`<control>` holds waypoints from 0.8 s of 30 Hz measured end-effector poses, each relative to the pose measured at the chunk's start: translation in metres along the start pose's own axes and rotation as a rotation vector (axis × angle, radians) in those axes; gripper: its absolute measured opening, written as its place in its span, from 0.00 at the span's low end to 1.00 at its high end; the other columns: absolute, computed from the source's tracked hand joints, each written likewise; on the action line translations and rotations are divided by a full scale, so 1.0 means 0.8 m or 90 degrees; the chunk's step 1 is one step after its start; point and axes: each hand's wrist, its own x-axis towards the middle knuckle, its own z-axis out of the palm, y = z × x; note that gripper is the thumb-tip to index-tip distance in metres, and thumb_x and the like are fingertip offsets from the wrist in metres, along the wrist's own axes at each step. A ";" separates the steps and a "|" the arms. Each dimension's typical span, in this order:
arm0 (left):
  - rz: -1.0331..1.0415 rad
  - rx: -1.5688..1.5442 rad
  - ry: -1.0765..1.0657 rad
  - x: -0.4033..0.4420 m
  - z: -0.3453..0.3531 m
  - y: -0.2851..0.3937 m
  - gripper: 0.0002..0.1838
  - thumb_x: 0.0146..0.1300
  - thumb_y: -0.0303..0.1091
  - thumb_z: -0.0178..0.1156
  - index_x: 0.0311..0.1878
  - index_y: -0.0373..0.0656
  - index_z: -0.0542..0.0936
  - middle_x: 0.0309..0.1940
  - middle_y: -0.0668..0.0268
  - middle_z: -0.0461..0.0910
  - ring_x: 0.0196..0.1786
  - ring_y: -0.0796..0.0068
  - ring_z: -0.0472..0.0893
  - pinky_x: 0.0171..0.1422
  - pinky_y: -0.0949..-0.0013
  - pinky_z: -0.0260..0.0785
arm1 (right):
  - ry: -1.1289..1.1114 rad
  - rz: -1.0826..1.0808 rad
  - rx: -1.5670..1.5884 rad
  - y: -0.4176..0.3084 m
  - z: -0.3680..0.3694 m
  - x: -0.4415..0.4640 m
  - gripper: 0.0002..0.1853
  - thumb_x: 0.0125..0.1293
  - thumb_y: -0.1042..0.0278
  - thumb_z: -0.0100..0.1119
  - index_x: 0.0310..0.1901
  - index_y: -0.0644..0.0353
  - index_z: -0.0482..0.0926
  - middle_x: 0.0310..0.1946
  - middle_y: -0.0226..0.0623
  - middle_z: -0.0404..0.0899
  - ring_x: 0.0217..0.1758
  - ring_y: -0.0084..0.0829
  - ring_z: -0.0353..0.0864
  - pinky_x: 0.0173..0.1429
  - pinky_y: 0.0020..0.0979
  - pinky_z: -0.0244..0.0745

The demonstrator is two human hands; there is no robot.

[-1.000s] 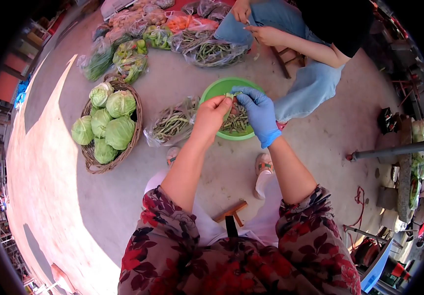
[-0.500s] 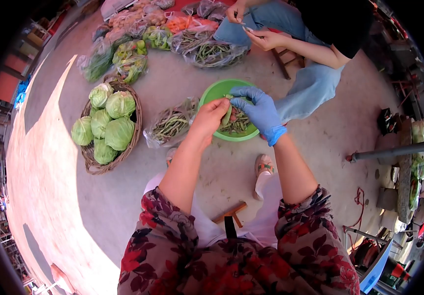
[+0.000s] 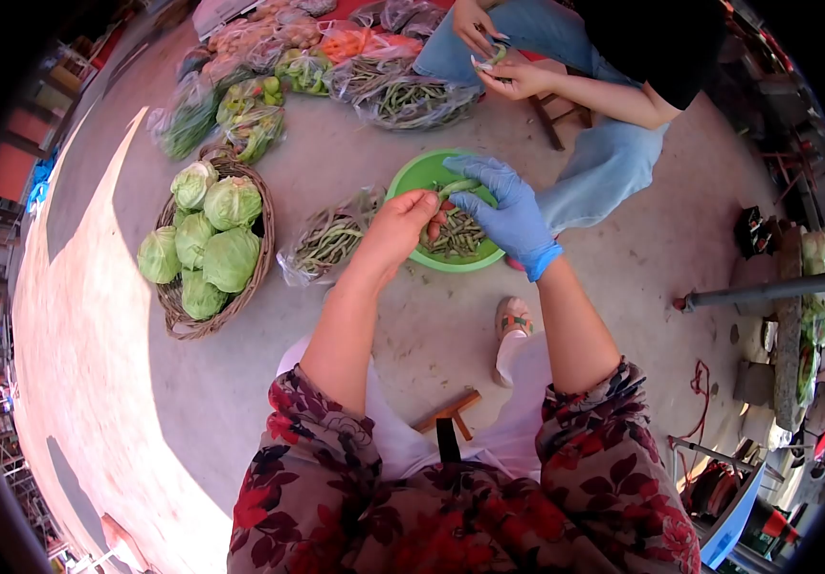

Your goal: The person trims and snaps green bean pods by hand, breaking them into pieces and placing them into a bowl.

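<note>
A slender green bean pod (image 3: 458,187) is held above a round, bright-green plastic basin (image 3: 420,174). The pod's left end is pinched between the thumb and fingers of the bare left hand (image 3: 407,226); its right end is grasped by the thumb and forefinger of the right hand (image 3: 506,212), which is covered by a thin blue glove. Short greenish-brown bean pieces (image 3: 458,239) are contained in the basin, which is placed on a smooth grey floor (image 3: 623,287). Just left of the basin, a clear plastic bag (image 3: 328,241) is filled with long, mottled bean pods. Farther left, pale-green round cabbages (image 3: 231,260) are heaped in an oval brown wicker basket (image 3: 268,230). Beyond the basin, a small green piece (image 3: 498,54) is held in the hands of a seated co-worker (image 3: 594,177), by whom light-blue jeans are worn. Clear bags of orange carrots (image 3: 344,40) and other vegetables are grouped at the upper left.
</note>
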 end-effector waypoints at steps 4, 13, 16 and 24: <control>0.048 0.176 0.098 0.003 0.003 -0.013 0.10 0.65 0.35 0.49 0.40 0.38 0.74 0.27 0.70 0.72 0.26 0.82 0.66 0.32 0.77 0.60 | -0.088 -0.068 -0.275 -0.011 -0.001 -0.003 0.13 0.54 0.69 0.60 0.43 0.57 0.78 0.35 0.38 0.78 0.37 0.34 0.76 0.43 0.30 0.70; -0.068 -0.167 -0.046 -0.010 0.002 0.009 0.09 0.65 0.37 0.51 0.41 0.41 0.72 0.24 0.72 0.68 0.22 0.83 0.61 0.26 0.79 0.54 | -0.187 0.317 0.372 -0.010 -0.013 0.000 0.12 0.63 0.67 0.53 0.43 0.65 0.77 0.28 0.27 0.75 0.30 0.16 0.69 0.35 0.20 0.67; -0.083 -0.148 -0.038 -0.011 0.003 0.013 0.10 0.65 0.38 0.50 0.40 0.41 0.72 0.24 0.72 0.68 0.22 0.83 0.61 0.27 0.79 0.54 | -0.198 0.340 0.369 -0.002 -0.011 -0.002 0.12 0.64 0.65 0.52 0.43 0.63 0.78 0.27 0.25 0.75 0.26 0.15 0.68 0.31 0.18 0.65; -0.124 -0.266 -0.085 -0.018 0.004 0.020 0.16 0.67 0.43 0.46 0.39 0.38 0.73 0.22 0.71 0.68 0.21 0.82 0.62 0.27 0.77 0.57 | -0.175 0.357 0.488 -0.003 -0.014 -0.001 0.13 0.64 0.61 0.52 0.40 0.62 0.78 0.24 0.25 0.73 0.25 0.16 0.68 0.30 0.19 0.63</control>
